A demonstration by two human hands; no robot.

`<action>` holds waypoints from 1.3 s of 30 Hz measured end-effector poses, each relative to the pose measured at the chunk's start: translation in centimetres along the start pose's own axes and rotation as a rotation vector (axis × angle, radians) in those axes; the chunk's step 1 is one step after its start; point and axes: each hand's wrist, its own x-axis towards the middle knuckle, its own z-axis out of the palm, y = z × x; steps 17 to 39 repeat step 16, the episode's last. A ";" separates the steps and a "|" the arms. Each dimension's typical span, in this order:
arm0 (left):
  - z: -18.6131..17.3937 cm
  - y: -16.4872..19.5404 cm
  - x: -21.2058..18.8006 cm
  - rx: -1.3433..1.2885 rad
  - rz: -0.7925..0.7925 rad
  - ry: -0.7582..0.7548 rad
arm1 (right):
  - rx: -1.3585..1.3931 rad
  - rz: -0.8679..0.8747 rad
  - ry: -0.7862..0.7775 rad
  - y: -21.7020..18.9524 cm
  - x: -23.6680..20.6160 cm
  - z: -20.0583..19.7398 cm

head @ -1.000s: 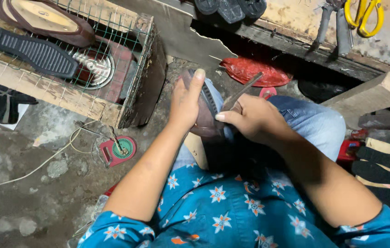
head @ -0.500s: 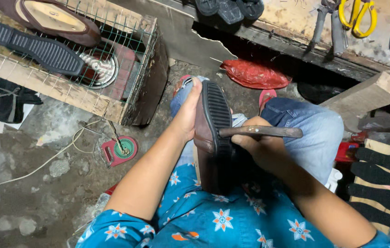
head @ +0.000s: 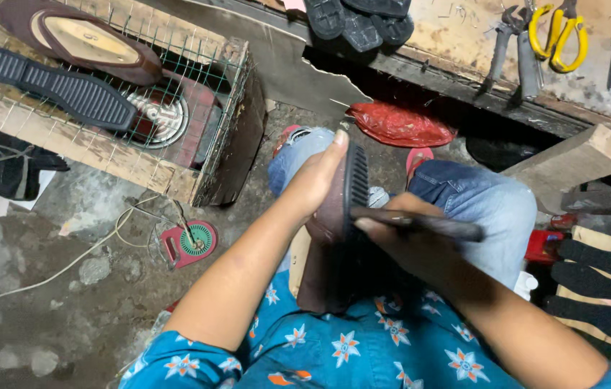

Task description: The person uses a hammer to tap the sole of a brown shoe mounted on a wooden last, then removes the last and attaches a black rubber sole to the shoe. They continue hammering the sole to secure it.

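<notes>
Left hand [head: 320, 184] grasps a shoe [head: 338, 216] stood on edge over the lap, black sole [head: 357, 180] facing right. Right hand [head: 406, 241] clenched round a dark tool [head: 420, 225], its tip against the sole. Wire cage [head: 197, 79] at the floor's upper left holds another shoe [head: 82, 39] and a loose sole [head: 53, 86].

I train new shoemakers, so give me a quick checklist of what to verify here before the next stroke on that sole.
1. Left hand steadies the shoe: ok.
2. Right hand has a firm grip on the dark tool: ok.
3. Tool lies across the black ribbed sole: ok.
4. Left fingertips off the tool's path: cannot tell.
5. Shoe braced on the lap: cannot tell, hidden in shadow.
</notes>
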 end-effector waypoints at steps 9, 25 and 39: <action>0.7 0.7 0.6 0.197 0.032 0.037 | 0.491 0.964 0.067 0.1 0.3 -1.8; 0.9 -0.1 1.4 0.219 -0.031 0.058 | 0.531 0.700 -0.047 4.1 1.6 -1.6; 0.9 -0.1 1.4 0.219 -0.031 0.058 | 0.531 0.700 -0.047 4.1 1.6 -1.6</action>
